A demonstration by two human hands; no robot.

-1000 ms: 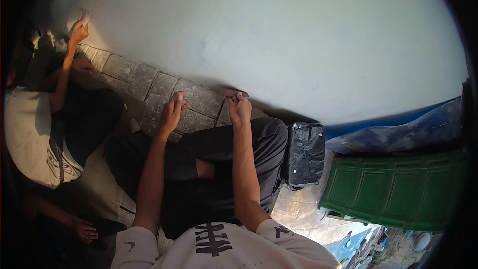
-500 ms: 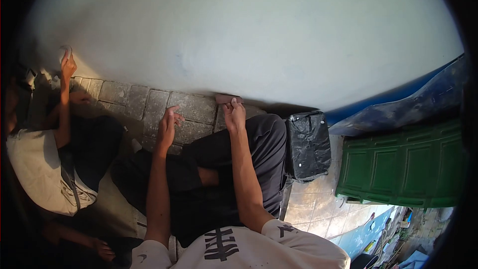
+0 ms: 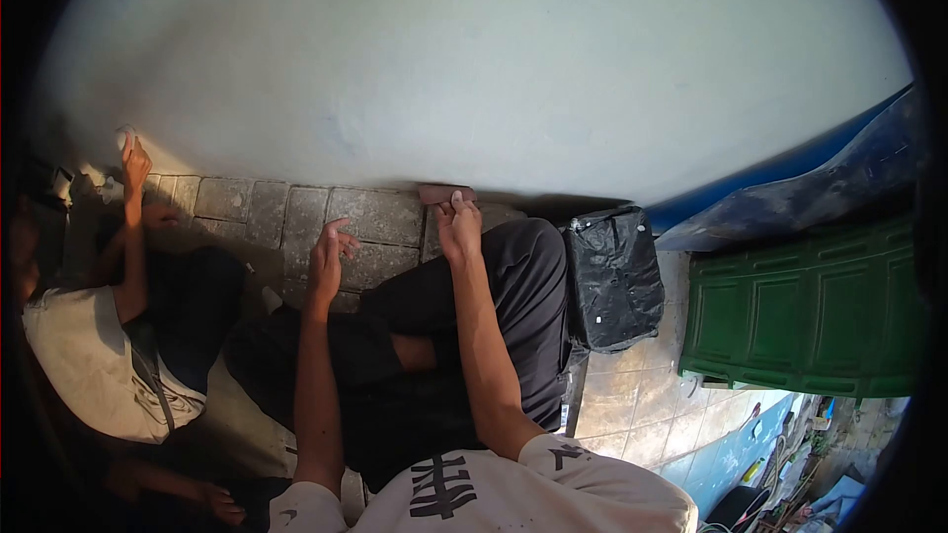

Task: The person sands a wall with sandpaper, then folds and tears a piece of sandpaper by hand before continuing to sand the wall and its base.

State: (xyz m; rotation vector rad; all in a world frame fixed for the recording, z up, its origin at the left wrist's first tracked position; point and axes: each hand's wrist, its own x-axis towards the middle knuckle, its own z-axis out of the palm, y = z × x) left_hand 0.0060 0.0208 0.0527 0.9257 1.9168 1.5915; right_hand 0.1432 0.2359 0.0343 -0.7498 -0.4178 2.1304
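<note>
My right hand (image 3: 460, 227) grips a reddish-brown piece of sandpaper (image 3: 434, 194), thumb and fingers closed on its right part. The sandpaper is at the bottom of the pale wall (image 3: 513, 59), just above the paving. Over my crossed legs, my left hand (image 3: 328, 259) is raised with its fingers apart and nothing in it. Grey paving blocks (image 3: 375, 217) lie between that hand and the wall.
To the left, another person's hand (image 3: 136, 160) holds a whitish pad against the wall. A black plastic-wrapped box (image 3: 614, 281) stands beside my right knee. Farther right are a green ribbed plastic panel (image 3: 805, 321) and a dark blue sheet (image 3: 790, 178).
My right hand and the sandpaper have shifted slightly left along the wall's foot. The other person's hand has moved lower on the wall. The view has tilted a little.
</note>
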